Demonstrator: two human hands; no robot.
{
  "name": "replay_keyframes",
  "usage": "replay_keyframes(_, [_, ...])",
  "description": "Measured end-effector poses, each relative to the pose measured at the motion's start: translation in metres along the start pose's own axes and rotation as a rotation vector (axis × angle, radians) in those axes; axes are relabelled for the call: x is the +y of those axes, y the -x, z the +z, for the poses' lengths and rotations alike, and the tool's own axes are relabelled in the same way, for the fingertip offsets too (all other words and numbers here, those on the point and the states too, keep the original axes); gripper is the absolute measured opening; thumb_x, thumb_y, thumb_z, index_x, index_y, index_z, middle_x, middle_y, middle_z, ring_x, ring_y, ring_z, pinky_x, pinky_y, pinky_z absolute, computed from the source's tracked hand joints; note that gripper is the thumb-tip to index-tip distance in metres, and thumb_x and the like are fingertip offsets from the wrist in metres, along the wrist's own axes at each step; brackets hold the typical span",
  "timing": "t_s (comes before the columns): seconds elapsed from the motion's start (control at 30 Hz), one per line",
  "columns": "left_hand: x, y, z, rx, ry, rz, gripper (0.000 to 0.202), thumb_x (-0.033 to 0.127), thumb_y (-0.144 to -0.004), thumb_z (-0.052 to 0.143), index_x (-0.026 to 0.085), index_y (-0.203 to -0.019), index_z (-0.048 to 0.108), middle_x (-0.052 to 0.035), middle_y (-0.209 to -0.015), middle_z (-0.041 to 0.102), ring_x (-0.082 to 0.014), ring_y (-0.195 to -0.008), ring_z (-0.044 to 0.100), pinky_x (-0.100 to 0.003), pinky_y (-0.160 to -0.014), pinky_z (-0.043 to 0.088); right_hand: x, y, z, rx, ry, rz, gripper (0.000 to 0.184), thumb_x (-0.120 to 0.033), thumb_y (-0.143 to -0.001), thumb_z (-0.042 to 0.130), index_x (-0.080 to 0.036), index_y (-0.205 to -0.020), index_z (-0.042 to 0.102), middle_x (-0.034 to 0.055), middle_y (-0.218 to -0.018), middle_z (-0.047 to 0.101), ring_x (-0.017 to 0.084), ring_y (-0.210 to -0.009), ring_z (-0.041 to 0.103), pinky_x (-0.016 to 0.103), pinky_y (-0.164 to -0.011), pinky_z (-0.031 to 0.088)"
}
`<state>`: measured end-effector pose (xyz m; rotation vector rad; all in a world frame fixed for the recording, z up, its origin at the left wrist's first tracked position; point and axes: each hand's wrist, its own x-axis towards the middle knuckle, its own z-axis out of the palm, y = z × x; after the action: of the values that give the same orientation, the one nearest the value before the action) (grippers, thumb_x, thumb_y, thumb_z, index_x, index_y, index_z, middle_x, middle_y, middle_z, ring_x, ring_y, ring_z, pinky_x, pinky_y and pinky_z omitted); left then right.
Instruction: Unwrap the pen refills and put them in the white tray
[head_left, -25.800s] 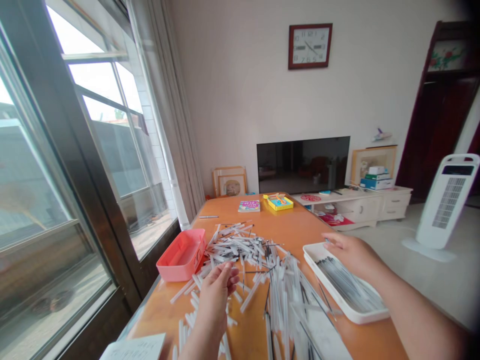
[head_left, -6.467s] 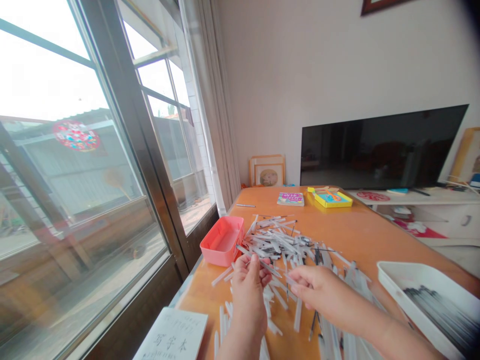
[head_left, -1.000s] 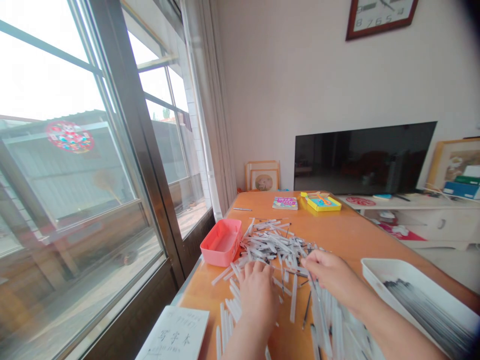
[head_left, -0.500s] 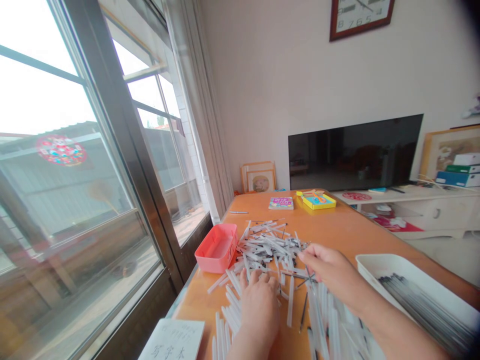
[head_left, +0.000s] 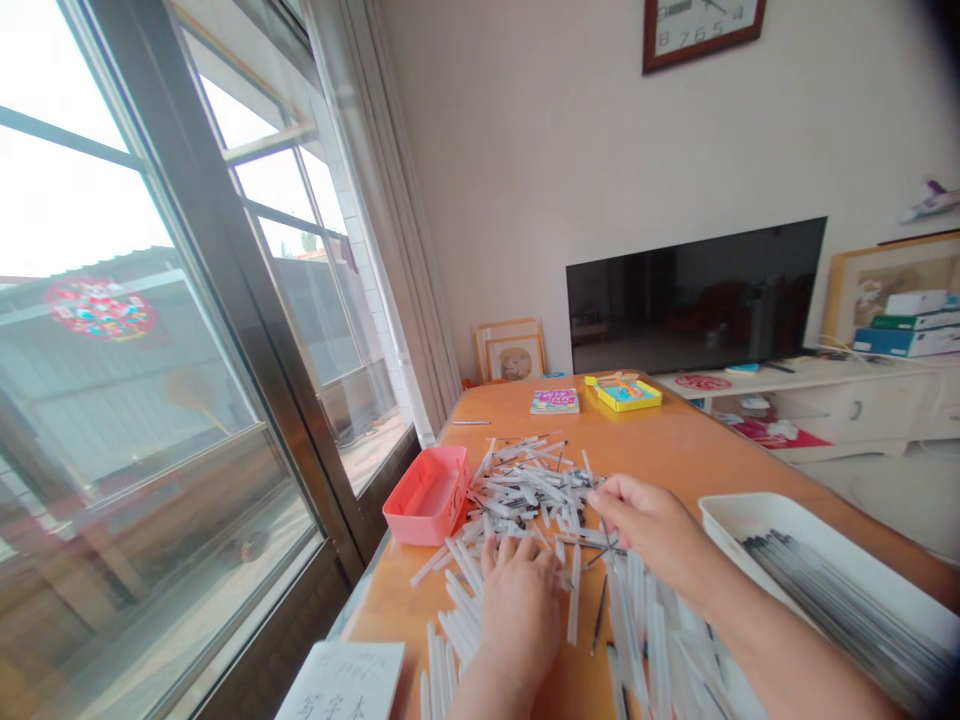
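A heap of white plastic pen barrels and thin dark refills (head_left: pixel 525 490) is spread over the orange wooden table (head_left: pixel 675 450). My left hand (head_left: pixel 521 600) lies palm down on the near part of the heap, fingers flat and slightly spread. My right hand (head_left: pixel 652 525) reaches into the middle of the heap with fingers curled around thin pieces; what they hold is hidden. A pink tray (head_left: pixel 427 495) stands at the heap's left. A white tray (head_left: pixel 757 520) holding dark refills lies to the right.
A paper booklet (head_left: pixel 345 685) lies at the table's near left corner. A small book (head_left: pixel 555 401), a yellow box (head_left: pixel 624 392) and a lone pen (head_left: pixel 470 422) sit at the far end. A large window runs along the left; a television (head_left: pixel 694 295) stands beyond.
My left hand has flattened on the near barrels and my right hand has slid a little left into the heap. The view has swung slightly to the left.
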<state>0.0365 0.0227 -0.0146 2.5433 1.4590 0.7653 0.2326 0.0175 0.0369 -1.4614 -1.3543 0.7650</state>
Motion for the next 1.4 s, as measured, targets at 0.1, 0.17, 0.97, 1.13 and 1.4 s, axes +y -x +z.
replay_keyframes(0.1, [0.006, -0.001, 0.0, 0.076, 0.194, -0.017, 0.023, 0.017, -0.088, 0.052, 0.027, -0.097, 0.071, -0.007, -0.098, 0.069, -0.0279, -0.098, 0.056, -0.048, -0.099, 0.032, -0.001, -0.001, 0.001, 0.018, -0.08, 0.002, 0.033, -0.049, -0.09, 0.054, -0.02, -0.075, 0.056, -0.0046, -0.061, 0.054, 0.011, -0.057, 0.047, 0.023, -0.053, 0.037])
replay_keyframes(0.17, [0.008, -0.003, 0.001, 0.139, 0.421, -0.06, 0.019, 0.023, -0.091, 0.053, 0.026, -0.101, 0.069, -0.0069, -0.1, 0.069, -0.0263, -0.099, 0.057, -0.043, -0.094, 0.037, -0.001, -0.002, 0.001, 0.026, -0.122, -0.004, 0.032, -0.05, -0.09, 0.055, -0.02, -0.078, 0.057, -0.0038, -0.064, 0.057, 0.011, -0.057, 0.049, 0.022, -0.054, 0.038])
replay_keyframes(0.97, [0.021, -0.003, -0.005, -0.175, 1.599, -0.32, 0.031, 0.042, -0.087, 0.069, 0.014, -0.1, 0.067, -0.0084, -0.087, 0.065, -0.0139, -0.075, 0.054, -0.028, -0.075, 0.041, -0.024, 0.013, -0.005, 0.071, -0.231, -0.117, 0.031, -0.051, -0.093, 0.055, -0.02, -0.097, 0.058, 0.0049, -0.092, 0.07, 0.016, -0.077, 0.065, 0.026, -0.065, 0.051])
replay_keyframes(1.13, [0.022, -0.002, -0.006, -0.177, 1.599, -0.297, 0.029, 0.04, -0.088, 0.069, 0.013, -0.099, 0.067, -0.0081, -0.086, 0.065, -0.013, -0.074, 0.052, -0.027, -0.072, 0.039, -0.021, 0.013, 0.0, 0.01, -0.174, -0.131, 0.027, -0.047, -0.093, 0.055, -0.021, -0.095, 0.058, 0.0027, -0.09, 0.07, 0.016, -0.076, 0.065, 0.027, -0.066, 0.05])
replay_keyframes(1.4, [0.016, -0.004, -0.009, -0.148, 1.625, -0.287, 0.028, 0.038, -0.089, 0.068, 0.013, -0.102, 0.068, -0.0077, -0.087, 0.065, -0.013, -0.076, 0.052, -0.026, -0.071, 0.038, -0.024, 0.017, 0.005, -0.146, -0.071, -0.164, 0.021, -0.039, -0.09, 0.058, -0.019, -0.088, 0.065, -0.0017, -0.078, 0.066, 0.016, -0.077, 0.061, 0.027, -0.073, 0.048])
